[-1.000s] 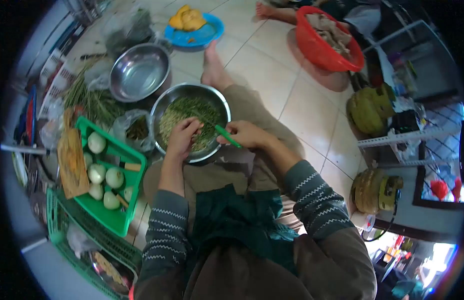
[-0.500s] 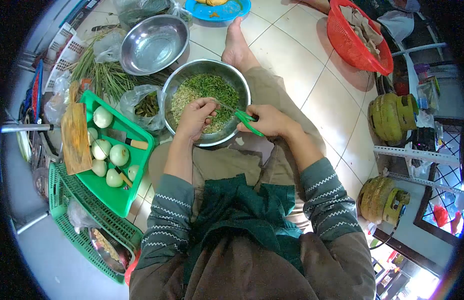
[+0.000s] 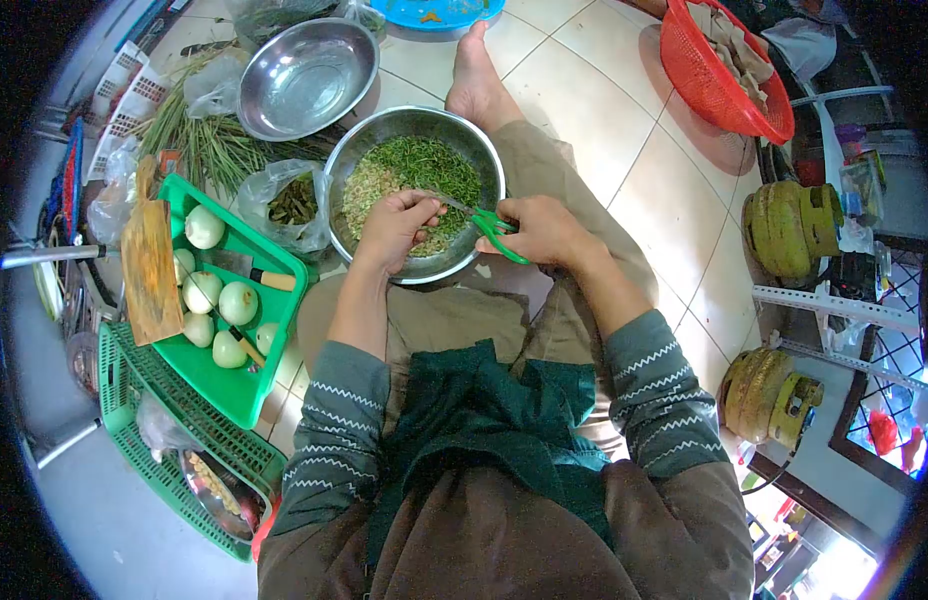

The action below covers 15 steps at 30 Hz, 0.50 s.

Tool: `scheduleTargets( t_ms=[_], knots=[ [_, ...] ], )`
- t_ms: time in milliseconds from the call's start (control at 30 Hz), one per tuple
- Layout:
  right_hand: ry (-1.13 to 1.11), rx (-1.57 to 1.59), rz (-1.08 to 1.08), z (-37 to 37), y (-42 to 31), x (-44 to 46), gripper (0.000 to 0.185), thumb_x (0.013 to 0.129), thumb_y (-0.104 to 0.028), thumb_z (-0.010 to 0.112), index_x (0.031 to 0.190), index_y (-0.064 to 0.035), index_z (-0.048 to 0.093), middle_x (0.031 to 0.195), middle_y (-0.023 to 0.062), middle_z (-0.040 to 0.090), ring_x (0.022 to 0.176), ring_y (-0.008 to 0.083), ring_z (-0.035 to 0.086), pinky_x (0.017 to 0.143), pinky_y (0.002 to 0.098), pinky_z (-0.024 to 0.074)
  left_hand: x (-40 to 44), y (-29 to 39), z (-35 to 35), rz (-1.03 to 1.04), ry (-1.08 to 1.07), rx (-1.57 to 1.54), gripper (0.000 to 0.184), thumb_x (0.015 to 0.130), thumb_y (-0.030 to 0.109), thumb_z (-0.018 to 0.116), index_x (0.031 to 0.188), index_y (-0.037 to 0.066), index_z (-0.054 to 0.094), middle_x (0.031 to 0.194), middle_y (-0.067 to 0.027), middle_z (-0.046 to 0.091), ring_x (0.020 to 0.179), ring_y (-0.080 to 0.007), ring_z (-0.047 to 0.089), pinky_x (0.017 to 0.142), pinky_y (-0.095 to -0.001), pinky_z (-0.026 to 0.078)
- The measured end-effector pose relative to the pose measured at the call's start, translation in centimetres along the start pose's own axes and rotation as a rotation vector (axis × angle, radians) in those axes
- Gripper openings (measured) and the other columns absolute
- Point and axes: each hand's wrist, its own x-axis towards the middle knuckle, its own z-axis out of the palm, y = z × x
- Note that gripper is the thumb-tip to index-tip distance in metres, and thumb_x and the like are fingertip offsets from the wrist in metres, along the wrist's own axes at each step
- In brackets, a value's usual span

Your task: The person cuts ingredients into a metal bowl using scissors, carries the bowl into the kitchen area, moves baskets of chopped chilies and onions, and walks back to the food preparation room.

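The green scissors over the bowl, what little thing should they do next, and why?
Probably one small snip, with the left hand clear of the blades. The right hand grips the green-handled scissors, whose blades point towards the left fingertips, and the metal bowl of chopped greens below could catch the bits.

- Red basket [image 3: 689, 75] holding crumpled brownish pieces [image 3: 729, 48]
- Two gas cylinders [image 3: 784, 232], upright or tilted unclear
- Green tray [image 3: 229, 388] with pale onions [image 3: 205, 228] and knives [image 3: 276, 281]
- Wooden board [image 3: 150, 270] overlapping the tray's edge
- Blue plate [image 3: 449, 13], partly cut off
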Motion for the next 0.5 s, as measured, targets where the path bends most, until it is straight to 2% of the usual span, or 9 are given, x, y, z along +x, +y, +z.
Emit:
scheduleTargets(
  t_ms=[200,300,500],
  knots=[
    [0.023,-0.049,-0.029,0.58,0.31,0.25,0.054,0.065,-0.060,0.061,0.076,-0.0069,0.060,0.073,0.0172,0.061,0.073,0.0344,0.059,0.066,0.0434,0.0453,0.22,-0.63,-0.46,0.008,-0.019,0.015,0.009,0.083,0.012,0.057,0.087,0.003,0.058,0.079,-0.0016,0.059,0.063,-0.0042,0.049,0.048,-0.0159,0.035],
    [0.054,-0.092,-0.050,0.83,0.19,0.49,0.056,0.064,-0.062,0.060,0.073,-0.0069,0.059,0.071,0.0172,0.061,0.072,0.0342,0.059,0.065,0.0439,0.0453,0.29,-0.56,-0.45,-0.001,-0.014,0.048,0.014,0.081,0.010,0.058,0.090,0.000,0.059,0.082,-0.0040,0.060,0.066,-0.0053,0.051,0.049,-0.0158,0.037],
    [0.026,-0.105,-0.040,0.47,-0.15,0.38,0.058,0.064,-0.063,0.061,0.070,-0.0054,0.057,0.068,0.0177,0.059,0.069,0.0350,0.058,0.063,0.0440,0.0446,0.33,-0.85,-0.48,-0.019,0.013,0.021,0.014,0.080,0.011,0.059,0.090,0.000,0.059,0.082,-0.0042,0.060,0.066,-0.0058,0.051,0.051,-0.0169,0.038]
  ],
)
